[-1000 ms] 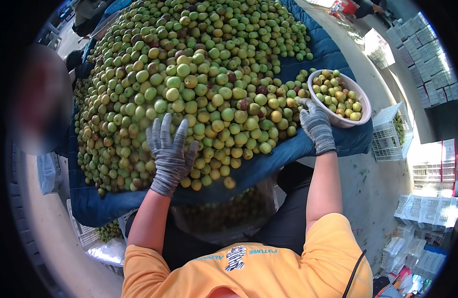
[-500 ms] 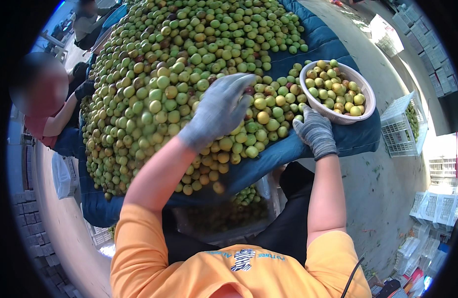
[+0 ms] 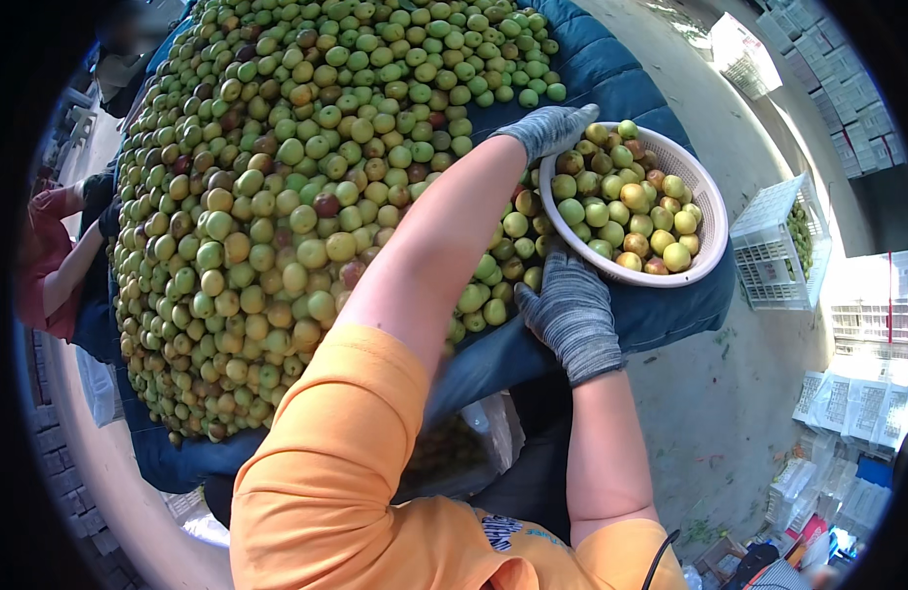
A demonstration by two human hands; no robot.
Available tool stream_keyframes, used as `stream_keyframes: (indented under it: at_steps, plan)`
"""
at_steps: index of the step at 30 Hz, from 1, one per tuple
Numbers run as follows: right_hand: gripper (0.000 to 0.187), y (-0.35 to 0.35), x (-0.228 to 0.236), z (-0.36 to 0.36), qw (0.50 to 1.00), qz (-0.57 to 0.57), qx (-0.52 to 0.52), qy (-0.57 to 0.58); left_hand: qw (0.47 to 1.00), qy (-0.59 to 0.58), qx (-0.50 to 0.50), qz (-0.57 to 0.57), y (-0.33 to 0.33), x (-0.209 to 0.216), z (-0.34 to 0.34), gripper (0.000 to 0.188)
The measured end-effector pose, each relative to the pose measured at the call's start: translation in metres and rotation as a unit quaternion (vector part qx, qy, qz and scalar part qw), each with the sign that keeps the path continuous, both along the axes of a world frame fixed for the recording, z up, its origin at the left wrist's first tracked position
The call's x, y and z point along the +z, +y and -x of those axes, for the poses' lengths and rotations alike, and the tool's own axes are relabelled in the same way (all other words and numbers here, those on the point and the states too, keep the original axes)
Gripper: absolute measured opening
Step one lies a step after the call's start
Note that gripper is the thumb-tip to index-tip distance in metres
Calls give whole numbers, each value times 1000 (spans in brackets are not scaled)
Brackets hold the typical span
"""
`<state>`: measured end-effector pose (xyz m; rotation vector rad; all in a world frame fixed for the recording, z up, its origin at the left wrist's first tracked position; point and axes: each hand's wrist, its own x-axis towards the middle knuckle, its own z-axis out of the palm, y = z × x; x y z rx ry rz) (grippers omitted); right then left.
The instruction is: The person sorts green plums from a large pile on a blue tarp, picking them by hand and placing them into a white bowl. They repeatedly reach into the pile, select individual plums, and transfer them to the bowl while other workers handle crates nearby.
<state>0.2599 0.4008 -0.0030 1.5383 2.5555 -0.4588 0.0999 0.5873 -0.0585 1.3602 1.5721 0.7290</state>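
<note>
A pink-white plastic basket (image 3: 715, 211) full of small round yellow-green fruit (image 3: 633, 197), some with brown-red patches, is at the right end of the fruit heap. My left hand (image 3: 550, 130), in a grey knit glove, holds the basket at its far left rim, with the fingers reaching along the edge. My right hand (image 3: 572, 313), gloved alike, is at the near left side of the basket. Its thumb points left, and its fingertips are hidden under the rim. Loose fruit (image 3: 518, 224) lies between my two hands.
A large fruit heap (image 3: 306, 177) covers the blue quilted cloth (image 3: 611, 59). To the right, a white crate (image 3: 769, 270) stands on the floor. More crates (image 3: 857, 403) are stacked beyond. Another person's arm (image 3: 75, 261) reaches in at the left.
My left hand has moved right from the loose fruit to the basket's far rim. My right hand has shifted under the near rim. The basket appears nearer and slightly turned.
</note>
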Motion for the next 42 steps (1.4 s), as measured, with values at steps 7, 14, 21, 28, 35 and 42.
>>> stream_keyframes:
  at_steps: [7, 14, 21, 28, 35, 42]
  plan:
    - [81, 13, 4, 0, 993, 117, -22, 9, 973, -67, -166, 146, 28, -21, 12, 77]
    - [113, 13, -11, 1, 993, 107, -36, 38, 978, 75, -156, 118, -56, 30, 25, 102]
    - [113, 14, -21, 9, 980, 163, -40, 108, 971, 53, -183, 145, -111, 45, 17, 90]
    - [110, -20, -50, 38, 946, 114, -155, 263, 922, 242, -256, 163, -138, 60, 17, 80]
    - [85, -57, -37, 63, 936, 84, -150, 308, 888, 366, -267, 83, -182, 77, 39, 72]
    - [58, -67, -36, 63, 902, 96, -54, 418, 893, 391, -220, 4, -242, 98, 64, 62]
